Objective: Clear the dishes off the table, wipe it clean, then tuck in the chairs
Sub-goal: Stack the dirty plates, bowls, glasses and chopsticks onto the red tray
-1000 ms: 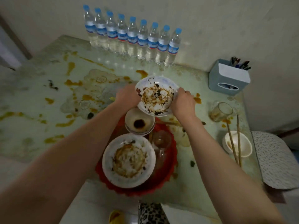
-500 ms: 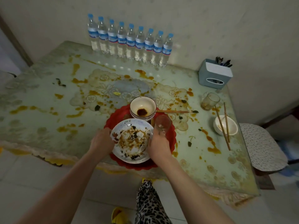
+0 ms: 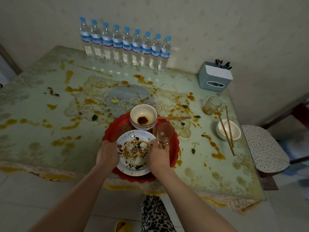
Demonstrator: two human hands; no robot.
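Observation:
A dirty white plate (image 3: 135, 151) smeared with brown sauce rests on another plate in a red tray (image 3: 174, 148) at the table's near edge. My left hand (image 3: 107, 154) grips the plate's left rim and my right hand (image 3: 158, 154) grips its right rim. Stacked bowls (image 3: 143, 117) with a dark sauce spot and a clear glass (image 3: 164, 133) stand in the tray behind the plate. Farther right lie chopsticks (image 3: 174, 117), a dirty glass mug (image 3: 212, 105), and a white bowl (image 3: 234, 129) with two chopsticks (image 3: 226, 129) across it.
The green glass-topped table (image 3: 41, 114) is spattered with orange sauce and leaf bits. Several water bottles (image 3: 125, 46) line the back wall. A blue tissue box with pens (image 3: 215, 77) stands back right. A cushioned chair (image 3: 264, 148) sits at the right.
Both hands have carried the sauce-smeared plate from above the stacked bowls down onto the plate in the tray's near side, and the view has pulled back from the table.

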